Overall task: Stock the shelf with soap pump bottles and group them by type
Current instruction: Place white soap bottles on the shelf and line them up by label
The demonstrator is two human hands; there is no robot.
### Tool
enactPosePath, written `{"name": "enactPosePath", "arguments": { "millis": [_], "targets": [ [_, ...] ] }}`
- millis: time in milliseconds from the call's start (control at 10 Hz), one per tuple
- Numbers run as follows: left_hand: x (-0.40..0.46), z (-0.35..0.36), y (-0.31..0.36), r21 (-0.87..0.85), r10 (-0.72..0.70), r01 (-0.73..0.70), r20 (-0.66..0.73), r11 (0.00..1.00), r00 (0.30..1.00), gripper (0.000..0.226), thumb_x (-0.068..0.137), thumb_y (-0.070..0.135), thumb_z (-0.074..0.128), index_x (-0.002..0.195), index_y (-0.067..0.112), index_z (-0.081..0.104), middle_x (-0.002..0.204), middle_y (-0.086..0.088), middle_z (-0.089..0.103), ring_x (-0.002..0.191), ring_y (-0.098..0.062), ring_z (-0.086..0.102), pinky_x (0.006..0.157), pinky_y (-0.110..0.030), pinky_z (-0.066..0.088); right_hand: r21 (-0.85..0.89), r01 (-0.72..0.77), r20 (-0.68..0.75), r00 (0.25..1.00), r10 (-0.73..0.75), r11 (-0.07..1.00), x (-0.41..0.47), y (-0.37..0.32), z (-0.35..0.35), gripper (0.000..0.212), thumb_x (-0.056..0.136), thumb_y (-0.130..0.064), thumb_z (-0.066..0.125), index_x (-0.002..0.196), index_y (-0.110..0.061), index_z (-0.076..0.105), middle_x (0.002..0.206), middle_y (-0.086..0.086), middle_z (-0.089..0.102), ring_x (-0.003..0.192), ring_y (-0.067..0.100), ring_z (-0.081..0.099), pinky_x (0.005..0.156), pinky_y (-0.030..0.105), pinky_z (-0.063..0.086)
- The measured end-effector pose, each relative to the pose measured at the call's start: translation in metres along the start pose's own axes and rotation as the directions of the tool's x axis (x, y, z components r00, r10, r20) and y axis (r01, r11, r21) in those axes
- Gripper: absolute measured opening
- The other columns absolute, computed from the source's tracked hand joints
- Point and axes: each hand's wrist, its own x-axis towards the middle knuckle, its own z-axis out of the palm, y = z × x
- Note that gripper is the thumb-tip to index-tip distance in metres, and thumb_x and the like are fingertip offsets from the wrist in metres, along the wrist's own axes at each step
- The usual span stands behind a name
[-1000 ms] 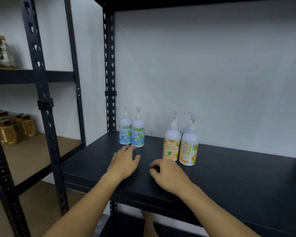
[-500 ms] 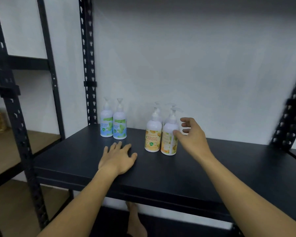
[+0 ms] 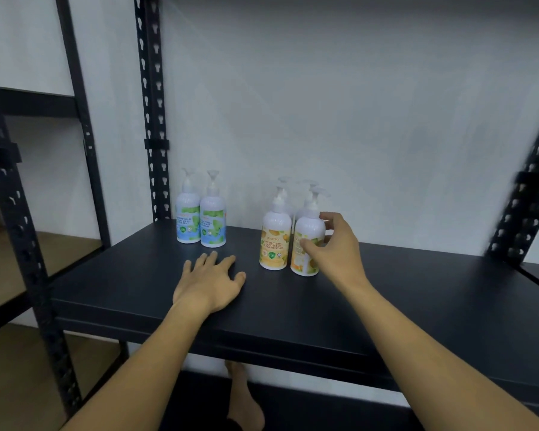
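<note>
Pale grey wall behind a black metal rack; its black shelf board (image 3: 417, 293) runs across the view, with slotted black uprights (image 3: 152, 104) at the left rear and right edge. Left of it, a second rack with a tan wooden shelf (image 3: 19, 262).

Two mint hand-wash pump bottles (image 3: 200, 222), green-and-blue labels, stand upright and touching at the shelf's left rear, near the wall. To their right, apart from them, a cluster of orange-label hand-wash pump bottles (image 3: 274, 244): two in front side by side, at least two more behind, partly hidden.

Left hand (image 3: 210, 283) lies flat, palm down on the shelf, fingers spread, holding nothing, in front of the mint pair. Right hand (image 3: 336, 247) curls round the front right orange-label bottle (image 3: 308, 231), thumb on its label, fingers behind. Bottle upright on the shelf.

A bare foot (image 3: 243, 399) shows below the shelf.
</note>
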Motion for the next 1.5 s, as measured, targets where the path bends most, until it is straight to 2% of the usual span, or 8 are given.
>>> {"name": "enactPosePath", "arguments": {
  "millis": [200, 500, 800, 1000, 1100, 1200, 1300, 1500],
  "targets": [
    [-0.001, 0.0, 0.0, -0.004, -0.001, 0.001, -0.003, 1.0, 1.0, 0.062, 0.099, 0.059, 0.024, 0.156, 0.035, 0.018, 0.165, -0.003, 0.01, 0.152, -0.023, 0.004, 0.123, -0.046, 0.003, -0.055, 0.0, -0.018, 1.0, -0.001, 0.999, 0.002, 0.003, 0.002, 0.059, 0.076, -0.031, 0.082, 0.122, -0.029, 0.046, 0.119, -0.003, 0.052, 0.099, 0.015, 0.062, 0.08, 0.034, 0.056],
    [0.0, 0.0, 0.0, 0.005, 0.004, -0.004, 0.0, 1.0, 1.0, 0.062, 0.099, 0.059, 0.023, 0.156, 0.034, 0.019, 0.165, -0.004, 0.01, 0.152, -0.024, 0.005, 0.123, -0.048, 0.004, 0.065, 0.017, 0.161, 0.987, -0.027, 0.998, -0.004, 0.005, -0.014, 0.057, 0.086, -0.01, 0.069, 0.133, -0.033, 0.047, 0.116, -0.023, 0.054, 0.102, -0.002, 0.059, 0.068, 0.005, 0.047],
    [-0.001, -0.001, 0.001, 0.012, -0.001, 0.001, 0.006, 1.0, 1.0, 0.062, 0.099, 0.059, 0.023, 0.156, 0.034, 0.019, 0.165, -0.005, 0.01, 0.152, -0.025, 0.005, 0.123, -0.048, 0.004, -0.076, 0.019, 0.003, 1.0, -0.018, 0.997, 0.0, 0.013, 0.001, 0.064, 0.073, -0.029, 0.081, 0.124, -0.032, 0.043, 0.118, -0.005, 0.053, 0.097, 0.015, 0.063, 0.079, 0.035, 0.056],
    [-0.001, -0.001, 0.002, 0.013, 0.0, -0.001, 0.003, 1.0, 1.0, 0.062, 0.099, 0.059, 0.024, 0.155, 0.034, 0.02, 0.165, -0.005, 0.01, 0.152, -0.025, 0.006, 0.123, -0.048, 0.004, -0.014, 0.042, 0.113, 0.993, -0.04, 0.999, -0.002, 0.015, -0.003, 0.066, 0.081, -0.013, 0.071, 0.135, -0.034, 0.039, 0.121, -0.012, 0.053, 0.101, 0.004, 0.06, 0.07, 0.009, 0.047],
    [-0.001, -0.001, 0.001, 0.01, 0.001, -0.001, 0.003, 1.0, 1.0, 0.062, 0.099, 0.059, 0.024, 0.155, 0.034, 0.019, 0.165, -0.004, 0.01, 0.152, -0.025, 0.005, 0.123, -0.048, 0.004, -0.011, 0.046, 0.1, 0.994, -0.044, 0.999, -0.004, 0.015, -0.002, 0.066, 0.08, -0.012, 0.072, 0.132, -0.037, 0.04, 0.115, -0.018, 0.055, 0.098, -0.001, 0.06, 0.071, 0.01, 0.049],
    [-0.001, -0.002, 0.002, 0.009, -0.001, 0.001, 0.008, 1.0, 1.0, 0.062, 0.099, 0.059, 0.023, 0.156, 0.034, 0.019, 0.165, -0.004, 0.01, 0.152, -0.025, 0.005, 0.123, -0.047, 0.004, -0.062, 0.039, 0.032, 0.999, -0.037, 0.997, -0.003, 0.016, 0.004, 0.069, 0.074, -0.023, 0.077, 0.129, -0.038, 0.039, 0.117, -0.01, 0.056, 0.1, 0.01, 0.062, 0.081, 0.032, 0.057],
    [-0.002, -0.001, 0.001, 0.01, 0.0, 0.0, 0.003, 1.0, 1.0, 0.062, 0.099, 0.059, 0.024, 0.155, 0.034, 0.019, 0.165, -0.005, 0.011, 0.152, -0.025, 0.006, 0.123, -0.048, 0.004, -0.11, 0.03, 0.004, 1.0, -0.03, 0.993, -0.002, 0.016, 0.005, 0.072, 0.071, -0.027, 0.082, 0.127, -0.037, 0.037, 0.12, -0.005, 0.054, 0.098, 0.014, 0.062, 0.081, 0.039, 0.058],
    [-0.001, -0.001, 0.001, 0.01, 0.004, -0.004, -0.002, 1.0, 1.0, 0.062, 0.099, 0.059, 0.024, 0.155, 0.033, 0.02, 0.165, -0.005, 0.012, 0.151, -0.025, 0.006, 0.122, -0.048, 0.005, -0.077, 0.041, 0.07, 0.997, -0.035, 0.996, -0.002, 0.016, -0.001, 0.071, 0.077, -0.02, 0.078, 0.131, -0.035, 0.034, 0.121, -0.005, 0.051, 0.097, 0.007, 0.06, 0.074, 0.022, 0.052]
  ]
}}
